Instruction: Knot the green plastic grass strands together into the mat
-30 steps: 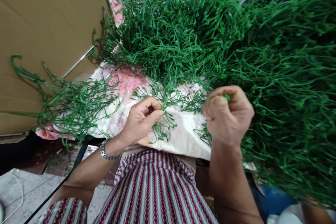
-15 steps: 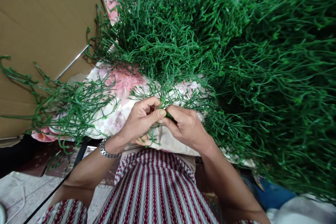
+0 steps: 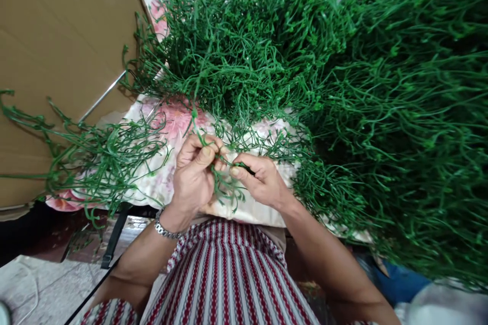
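Left hand: the left hand (image 3: 196, 172) is curling shut, fingers pinching one thin green sprig (image 3: 223, 183) just above the lap.
Right hand: the right hand (image 3: 259, 180) is closing thumb and forefinger on the same sprig's dark stem end, nearly touching the left hand.
Sprig: it is hanging between the two hands, over the near edge of the floral cloth (image 3: 171, 122).
Big heap: a tangled green heap (image 3: 343, 86) is lying on the cloth beyond and to the right of the hands.
Small bunch: a looser bunch (image 3: 95, 152) is sprawling off the cloth's left edge.
Carton: a cardboard carton (image 3: 57, 51) is standing left of the cloth.
Wrist: a metal watch (image 3: 164, 229) is sitting on the left wrist.
Risk: as I judge it, the sprig's branches could be snagging in the heap's near fringe, dragging neighbours along, or the thin stem could be bending under the pinch.
Change: half a second ago the left hand was lying flatter; now it is turning upright with the sprig raised.
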The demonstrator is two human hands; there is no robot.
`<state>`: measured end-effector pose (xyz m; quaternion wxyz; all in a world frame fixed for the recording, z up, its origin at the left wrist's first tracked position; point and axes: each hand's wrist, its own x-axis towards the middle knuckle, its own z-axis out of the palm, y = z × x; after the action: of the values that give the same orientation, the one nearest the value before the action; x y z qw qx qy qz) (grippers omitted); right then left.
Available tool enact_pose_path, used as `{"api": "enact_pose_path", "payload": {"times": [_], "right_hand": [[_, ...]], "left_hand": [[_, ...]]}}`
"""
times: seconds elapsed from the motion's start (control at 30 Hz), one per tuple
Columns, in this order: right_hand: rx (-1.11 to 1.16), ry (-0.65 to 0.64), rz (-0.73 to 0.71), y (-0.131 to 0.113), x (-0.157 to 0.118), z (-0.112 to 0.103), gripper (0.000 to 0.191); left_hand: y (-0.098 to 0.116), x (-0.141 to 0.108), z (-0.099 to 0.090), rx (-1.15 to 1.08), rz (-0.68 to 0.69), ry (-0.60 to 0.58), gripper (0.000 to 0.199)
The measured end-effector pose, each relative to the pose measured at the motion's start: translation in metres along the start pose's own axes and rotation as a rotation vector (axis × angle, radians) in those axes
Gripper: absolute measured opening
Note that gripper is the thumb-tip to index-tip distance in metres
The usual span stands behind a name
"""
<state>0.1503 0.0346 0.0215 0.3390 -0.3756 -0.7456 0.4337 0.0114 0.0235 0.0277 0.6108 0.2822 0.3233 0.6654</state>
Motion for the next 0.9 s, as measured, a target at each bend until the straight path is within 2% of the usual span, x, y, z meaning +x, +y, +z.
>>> {"api": "enact_pose_path", "payload": {"times": [0.07,0.17,0.27,0.43,0.6,0.7,0.8,0.9], "right_hand": [[-0.033,0.026,-0.025,0.0,-0.001,-0.001,0.024],[-0.141,0.024,-0.009,-0.001,-0.001,-0.006,0.019],[-0.176,0.029,0.042,-0.002,-0.001,-0.011,0.017],[-0.136,-0.077,-0.044,-0.003,-0.001,-0.009,0.015],[-0.126,-0.079,-0.024,-0.003,0.001,-0.003,0.015],[-0.122,-0.033,-0.018,-0.003,0.002,-0.002,0.014],[-0.135,-0.007,-0.053,-0.003,0.001,-0.002,0.021],[-0.106,-0.057,-0.079,-0.003,0.0,-0.004,0.022]], "left_hand": [[0.007,0.004,0.0,0.044,-0.033,-0.031,0.011],[0.011,0.008,-0.002,0.145,-0.039,-0.009,0.015],[0.006,0.01,-0.006,0.232,-0.042,0.012,0.018],[-0.007,0.008,-0.009,0.327,0.021,0.002,0.02],[-0.009,0.006,-0.005,0.421,0.057,-0.04,0.019],[-0.01,0.005,-0.004,0.421,0.078,-0.071,0.019],[-0.01,0.004,-0.004,0.382,0.067,-0.08,0.019],[-0.007,0.004,-0.004,0.238,-0.053,-0.05,0.018]]}}
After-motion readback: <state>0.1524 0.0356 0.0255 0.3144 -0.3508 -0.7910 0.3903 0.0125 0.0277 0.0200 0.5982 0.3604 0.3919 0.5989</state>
